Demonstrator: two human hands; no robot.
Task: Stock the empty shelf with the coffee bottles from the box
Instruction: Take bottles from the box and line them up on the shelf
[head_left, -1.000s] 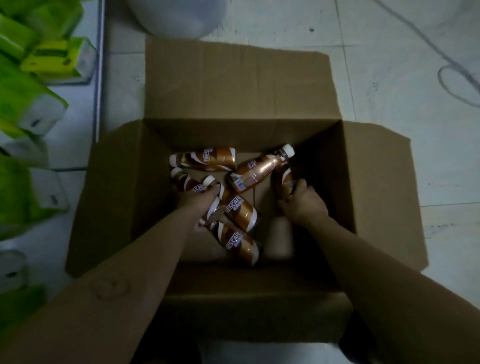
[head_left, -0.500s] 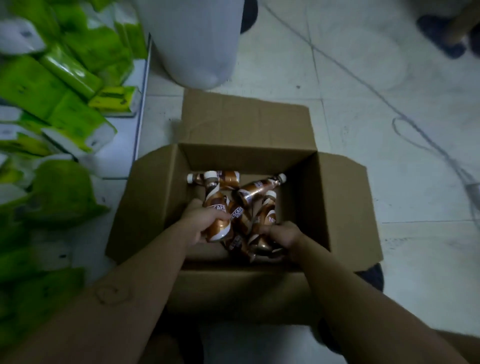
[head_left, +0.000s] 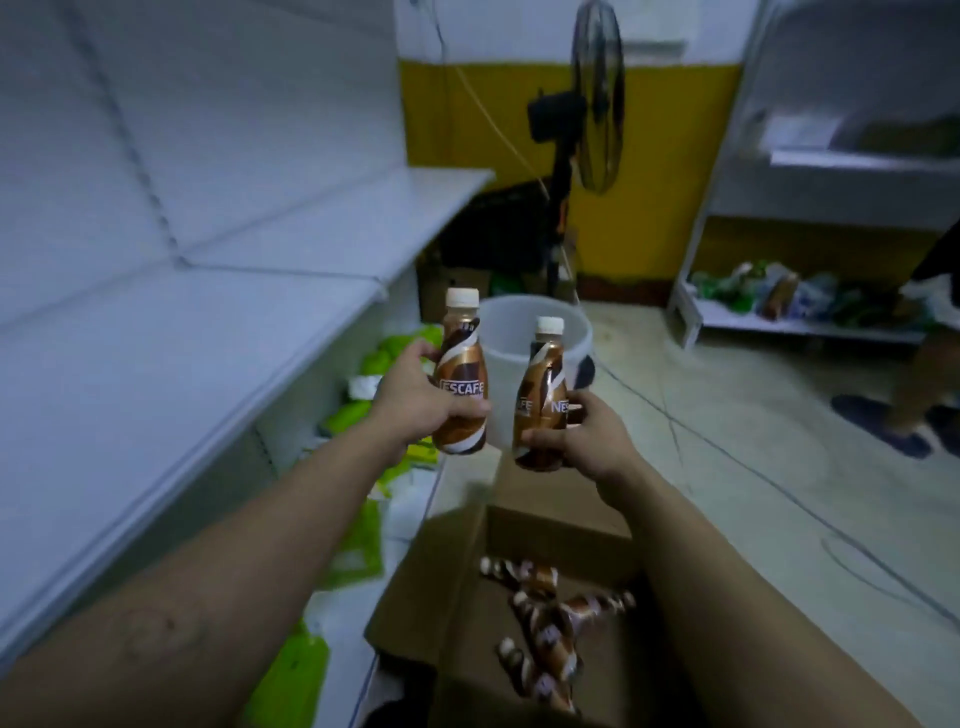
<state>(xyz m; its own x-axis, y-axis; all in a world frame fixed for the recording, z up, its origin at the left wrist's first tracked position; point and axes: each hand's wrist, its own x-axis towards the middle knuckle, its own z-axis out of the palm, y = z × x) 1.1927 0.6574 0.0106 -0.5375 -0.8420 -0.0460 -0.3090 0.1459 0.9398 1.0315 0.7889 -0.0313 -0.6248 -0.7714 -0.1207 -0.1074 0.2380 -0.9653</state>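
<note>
White empty shelf (head_left: 218, 332) runs along the left, with a fan and a pale bucket (head_left: 535, 332) behind. The left hand (head_left: 421, 395) holds one coffee bottle (head_left: 460, 384) upright, its grip wrapped round the middle. The right hand (head_left: 592, 436) holds another bottle (head_left: 540, 405) low down. More bottles lie in the cardboard box (head_left: 447, 597) below. That low grip looks loose, so I think the bottle could slip and fall.
</note>
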